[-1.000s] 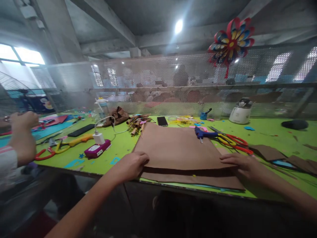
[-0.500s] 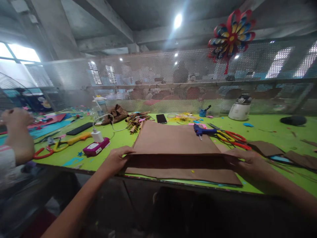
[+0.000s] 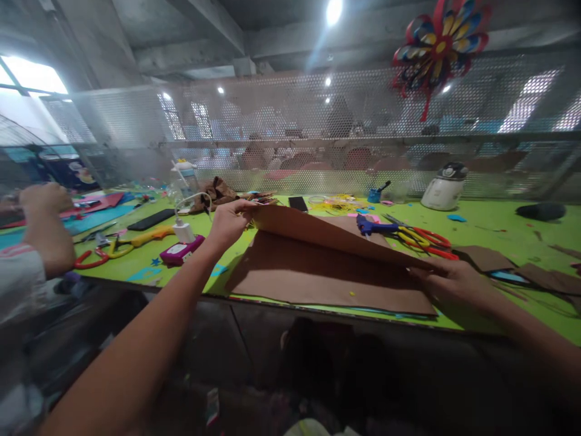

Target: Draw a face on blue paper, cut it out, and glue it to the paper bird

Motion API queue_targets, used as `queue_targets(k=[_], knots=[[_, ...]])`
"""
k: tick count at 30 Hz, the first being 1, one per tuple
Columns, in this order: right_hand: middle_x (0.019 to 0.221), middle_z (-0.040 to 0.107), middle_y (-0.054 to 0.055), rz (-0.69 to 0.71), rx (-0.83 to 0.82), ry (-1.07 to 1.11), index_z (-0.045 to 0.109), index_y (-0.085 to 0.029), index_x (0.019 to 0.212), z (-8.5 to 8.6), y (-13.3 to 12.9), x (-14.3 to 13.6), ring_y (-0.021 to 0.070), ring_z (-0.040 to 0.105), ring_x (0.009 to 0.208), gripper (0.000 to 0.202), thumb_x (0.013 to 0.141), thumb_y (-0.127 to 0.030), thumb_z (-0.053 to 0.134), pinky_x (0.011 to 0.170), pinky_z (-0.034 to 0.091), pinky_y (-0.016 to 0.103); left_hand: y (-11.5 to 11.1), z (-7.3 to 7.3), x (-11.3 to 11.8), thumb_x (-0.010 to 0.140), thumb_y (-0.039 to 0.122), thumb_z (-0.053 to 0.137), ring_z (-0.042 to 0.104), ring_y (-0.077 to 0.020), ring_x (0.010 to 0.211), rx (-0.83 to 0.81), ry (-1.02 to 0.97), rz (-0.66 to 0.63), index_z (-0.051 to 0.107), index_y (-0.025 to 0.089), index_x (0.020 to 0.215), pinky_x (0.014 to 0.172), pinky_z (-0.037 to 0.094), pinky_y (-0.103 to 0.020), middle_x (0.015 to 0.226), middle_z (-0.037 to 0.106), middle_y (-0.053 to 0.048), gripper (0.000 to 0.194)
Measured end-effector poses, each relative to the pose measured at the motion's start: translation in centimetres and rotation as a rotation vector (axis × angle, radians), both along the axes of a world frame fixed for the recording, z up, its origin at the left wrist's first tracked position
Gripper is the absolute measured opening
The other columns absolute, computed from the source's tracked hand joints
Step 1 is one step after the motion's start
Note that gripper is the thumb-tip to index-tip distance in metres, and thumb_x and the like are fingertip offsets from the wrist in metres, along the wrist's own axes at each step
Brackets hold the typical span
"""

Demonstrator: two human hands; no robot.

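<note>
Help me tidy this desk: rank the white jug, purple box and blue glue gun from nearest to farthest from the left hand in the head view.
From the left hand:
1. Purple box: left side, toward the front edge.
2. Blue glue gun: right side, behind the raised paper.
3. White jug: farther right, toward the back.

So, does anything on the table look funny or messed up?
A bit: the top brown sheet slants, its lifted edge higher at the left hand than at the right hand. A stray yellow scrap sits on the lower brown sheet, and yellow strips lie tangled behind. I see no spill.
</note>
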State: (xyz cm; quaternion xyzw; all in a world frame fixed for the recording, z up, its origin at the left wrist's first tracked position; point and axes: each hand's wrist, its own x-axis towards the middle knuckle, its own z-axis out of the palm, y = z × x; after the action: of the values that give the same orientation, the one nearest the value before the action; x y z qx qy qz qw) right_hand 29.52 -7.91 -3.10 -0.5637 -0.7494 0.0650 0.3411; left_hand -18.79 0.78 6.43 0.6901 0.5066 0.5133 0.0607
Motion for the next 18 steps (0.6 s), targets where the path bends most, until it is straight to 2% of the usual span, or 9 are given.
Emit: queue_targets(k=[4,7,10,13,15,18], knots=[[0.093,0.079,0.01,0.055,-0.139,-0.023,0.075,-0.021,0.111,0.7,-1.2,0.1,0.0293,0.075,0.078,0.043,0.082,-0.051,0.066,0.068,0.06,0.037,0.4,-0.8,-0.7,0.069,0.024,0.065,0.066,-0.02,0.075,-0.035,-0.029,-0.035,0.077,0.012,0.091,0.073,0.054,-0.03,0.081,0.075,-0.005,0.028],[0.109,0.076,0.012,0.116,-0.137,-0.039,0.069,-0.021,0.121,0.9,-2.0,-0.4,0.0314,0.074,0.093,0.052,0.082,-0.054,0.067,0.078,0.061,0.04,0.5,-0.2,-0.7,0.069,0.029,0.067,0.064,-0.0189,0.068,-0.042,-0.038,-0.06,0.076,0.01,0.088,0.066,0.053,-0.029,0.075,0.073,-0.005,0.028],[0.124,0.071,0.014,0.189,-0.045,-0.122,0.066,-0.021,0.125,0.8,-2.1,-1.0,0.0332,0.07,0.107,0.056,0.081,-0.055,0.068,0.09,0.058,0.047,1.0,2.0,0.3,0.069,0.03,0.071,0.064,-0.0195,0.074,-0.006,-0.013,-0.094,0.077,0.01,0.086,0.072,0.052,-0.029,0.079,0.074,-0.006,0.027],[0.124,0.069,0.017,0.197,0.086,-0.226,0.066,-0.02,0.125,0.7,-1.9,-2.0,0.0349,0.067,0.109,0.056,0.083,-0.056,0.066,0.09,0.057,0.052,1.8,4.0,1.5,0.069,0.028,0.071,0.065,-0.0198,0.079,0.012,-0.002,-0.147,0.077,0.011,0.087,0.077,0.051,-0.029,0.083,0.074,-0.006,0.025],[0.123,0.068,0.016,0.196,0.177,-0.267,0.065,-0.021,0.125,0.9,-2.1,-3.3,0.0347,0.066,0.11,0.05,0.086,-0.052,0.063,0.09,0.056,0.053,2.4,4.2,1.8,0.068,0.026,0.071,0.065,-0.0197,0.08,0.011,-0.014,-0.159,0.076,0.01,0.086,0.078,0.051,-0.03,0.082,0.074,-0.006,0.025],[0.117,0.069,0.013,0.214,0.353,-0.209,0.066,-0.022,0.118,1.7,-3.6,-6.1,0.03,0.066,0.108,0.03,0.093,-0.036,0.059,0.093,0.053,0.05,2.9,3.1,1.4,0.065,0.026,0.071,0.064,-0.0195,0.076,-0.017,-0.05,-0.156,0.076,0.01,0.082,0.074,0.052,-0.03,0.075,0.071,-0.004,0.024]])
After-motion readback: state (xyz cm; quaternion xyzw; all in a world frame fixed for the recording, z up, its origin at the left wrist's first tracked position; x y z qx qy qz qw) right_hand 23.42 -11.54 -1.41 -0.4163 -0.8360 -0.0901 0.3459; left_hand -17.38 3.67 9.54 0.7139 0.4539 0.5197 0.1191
